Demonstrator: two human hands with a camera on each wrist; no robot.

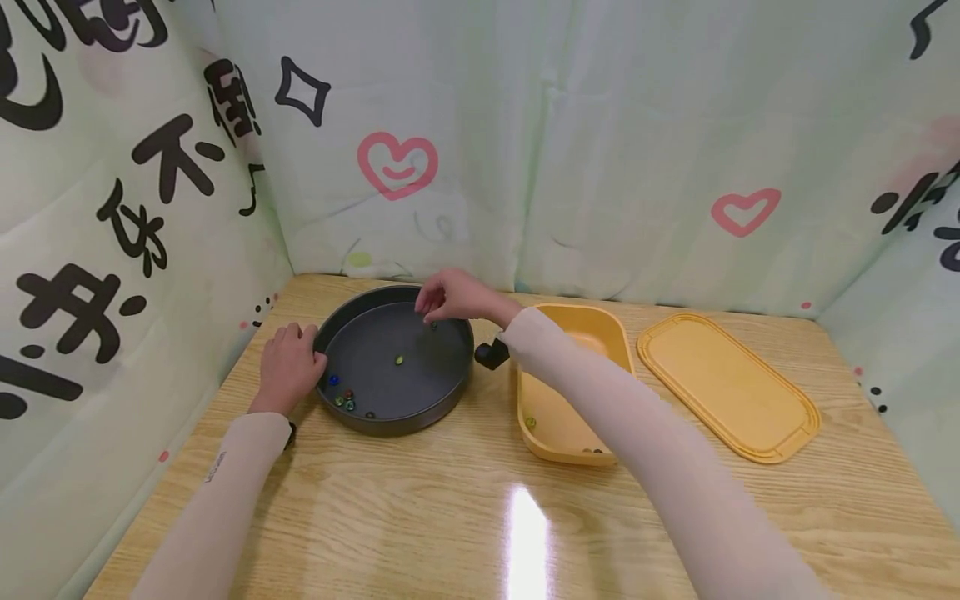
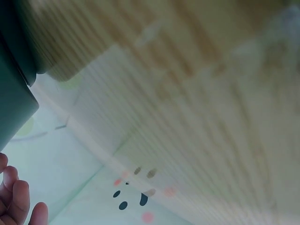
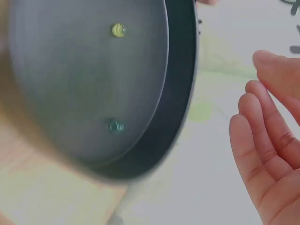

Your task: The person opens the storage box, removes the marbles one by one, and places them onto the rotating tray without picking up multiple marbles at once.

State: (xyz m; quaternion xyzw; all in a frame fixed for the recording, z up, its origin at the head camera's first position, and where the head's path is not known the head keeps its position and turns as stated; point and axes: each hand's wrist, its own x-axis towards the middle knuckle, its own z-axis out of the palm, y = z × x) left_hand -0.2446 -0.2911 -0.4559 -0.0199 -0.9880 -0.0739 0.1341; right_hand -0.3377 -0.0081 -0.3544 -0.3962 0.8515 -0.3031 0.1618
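Observation:
A dark frying pan [image 1: 382,392] stands on the table at left. My left hand [image 1: 288,367] holds its left rim, thumb over the edge; in the left wrist view, loosely bent fingers [image 2: 18,192] show close to the dark pan wall. Above the far right part of the pan is my right hand [image 1: 457,296], with nothing between its parted thumb and fingers [image 3: 243,140]. A yellow-swirled marble [image 3: 119,30] and a teal marble [image 3: 116,126] lie on the pan's bottom. A blue marble [image 1: 334,380], a red marble [image 1: 349,393] and several others gather at its near left side.
A yellow-orange container [image 1: 551,450] beside the pan's black handle [image 1: 491,354] holds a yellowish marble [image 1: 530,422] and some darker ones. My right forearm crosses over it. Its matching lid [image 1: 727,383] lies farther right. Printed curtains [image 1: 525,167] hang behind the table and at both sides.

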